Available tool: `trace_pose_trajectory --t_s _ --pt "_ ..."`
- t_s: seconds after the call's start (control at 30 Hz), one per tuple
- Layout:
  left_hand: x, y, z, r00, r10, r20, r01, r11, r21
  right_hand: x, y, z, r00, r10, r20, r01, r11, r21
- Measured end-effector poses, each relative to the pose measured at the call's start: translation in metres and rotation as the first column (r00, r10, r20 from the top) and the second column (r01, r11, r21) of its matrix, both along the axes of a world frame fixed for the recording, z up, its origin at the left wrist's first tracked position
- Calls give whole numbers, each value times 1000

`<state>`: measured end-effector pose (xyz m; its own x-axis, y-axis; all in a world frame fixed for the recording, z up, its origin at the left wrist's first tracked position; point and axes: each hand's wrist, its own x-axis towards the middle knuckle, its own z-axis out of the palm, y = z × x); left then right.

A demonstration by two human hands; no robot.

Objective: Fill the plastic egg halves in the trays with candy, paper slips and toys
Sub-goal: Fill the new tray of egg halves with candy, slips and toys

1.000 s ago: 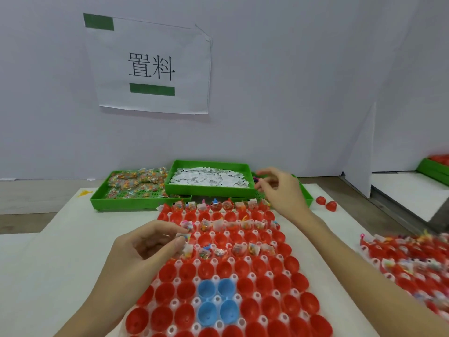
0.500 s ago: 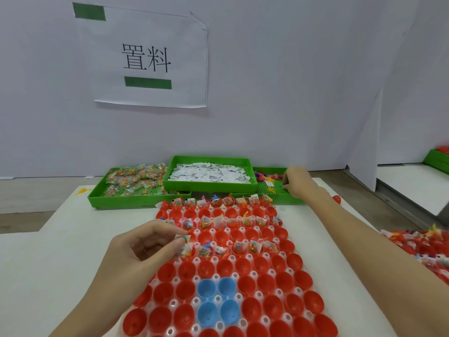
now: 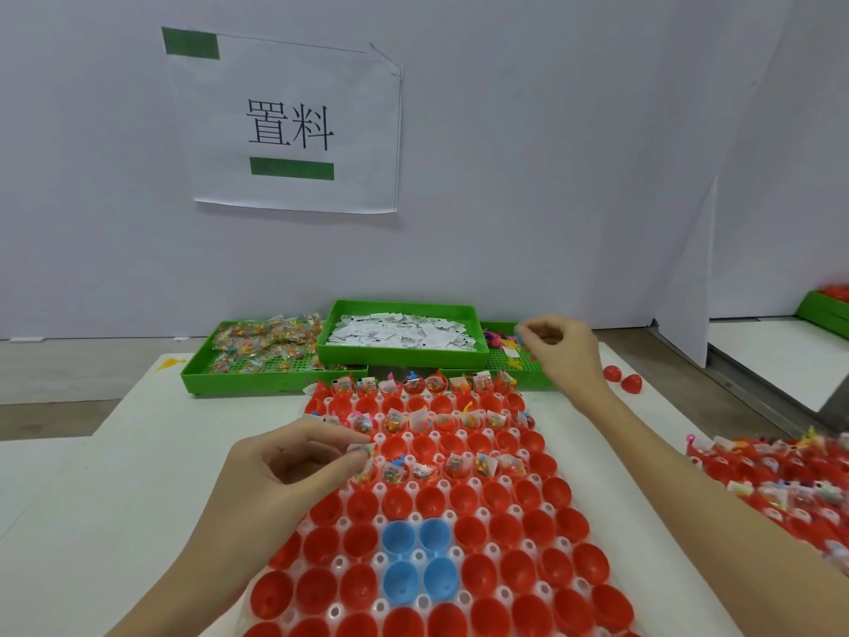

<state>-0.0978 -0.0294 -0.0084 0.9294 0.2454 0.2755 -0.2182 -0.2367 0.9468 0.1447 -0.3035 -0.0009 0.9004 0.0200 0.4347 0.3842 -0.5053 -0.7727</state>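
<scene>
White tabletop (image 3: 115, 452) carries the egg-half tray (image 3: 427, 521), far rows filled, near halves bare. Left hand (image 3: 294, 471) pinches a small packet (image 3: 363, 449) over the tray's left edge. Right hand (image 3: 560, 347) pinches a small toy (image 3: 518, 332) above the green toy tray (image 3: 505, 360).

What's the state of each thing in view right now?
Left hand: pinches a small packet over the egg tray.
Right hand: fingers curled, lifted above the toy tray; what it holds is unclear.
Egg tray: far rows filled, near rows empty.
Blue egg halves: empty.
Paper slip tray: well stocked.
Candy tray: holds packets.
</scene>
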Motion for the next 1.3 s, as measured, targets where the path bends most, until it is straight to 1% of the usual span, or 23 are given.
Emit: trace_pose_trajectory --t_s 0.07,0.13,0.27,0.37,0.47,0.6,0.67,0.73,0.8,0.9,0.97,1.0,1.03,1.07,1.1,1.13,1.17,1.2,1.23,1.3 --pt "-1 -3 1 1000 -8 6 9 1000 -13 -32 11 5 992 120 -38 -117 990 81" --pt "-3 -5 1 1000 -12 12 12 1000 -6 -67 23 10 965 257 -57 -250 963 104" --pt "-5 -10 2 999 -36 40 36 999 -10 -131 39 14 854 509 -106 -489 856 169" --pt "-8 -15 1 996 -58 68 58 998 2 -162 48 10 787 606 -118 -574 789 222" --pt "-9 -21 -1 993 -87 80 83 995 45 -175 54 6 749 652 -117 -617 751 236" --pt "-8 -23 0 987 -59 147 40 991 124 -176 52 7 739 663 -117 -633 743 215" --pt "-9 -26 0 987 -61 146 42 990 131 -176 48 10 706 693 -148 -666 720 195" --pt "-11 -30 1 986 -67 154 50 993 109 -177 45 13 662 729 -177 -696 685 216" --pt "-11 -36 3 986 -53 158 42 996 73 -175 40 15 656 729 -193 -697 684 215" --pt "-11 -50 6 989 -14 146 20 999 -40 -168 27 18 639 734 -230 -705 678 207" --pt "-11 -59 8 993 -33 110 44 994 -96 -165 16 21 615 747 -253 -730 661 176" --pt "-10 -63 9 994 -62 91 71 993 -100 -163 9 23 606 751 -262 -740 653 159" --pt "-9 -66 9 993 -96 72 101 992 -75 -161 2 25 607 748 -268 -741 655 149" --pt "-6 -68 9 990 -127 55 128 992 -15 -157 -5 28 630 728 -269 -722 677 141" --pt "-3 -69 9 988 -147 45 143 985 95 -152 -13 30 681 684 -261 -678 724 127" --pt "1 -70 9 985 -166 39 150 955 257 -145 -21 31 749 615 -246 -611 785 104" --pt "5 -71 11 980 -199 24 168 881 441 -138 -29 31 812 533 -238 -531 844 80" --pt "9 -75 13 967 -253 -14 210 771 601 -131 -36 30 854 456 -248 -457 888 60" --pt "13 -80 14 947 -315 -63 264 653 710 -125 -42 27 876 395 -277 -401 915 37" --pt "22 -94 16 899 -418 -131 337 468 817 -118 -47 18 884 312 -347 -346 937 -40"
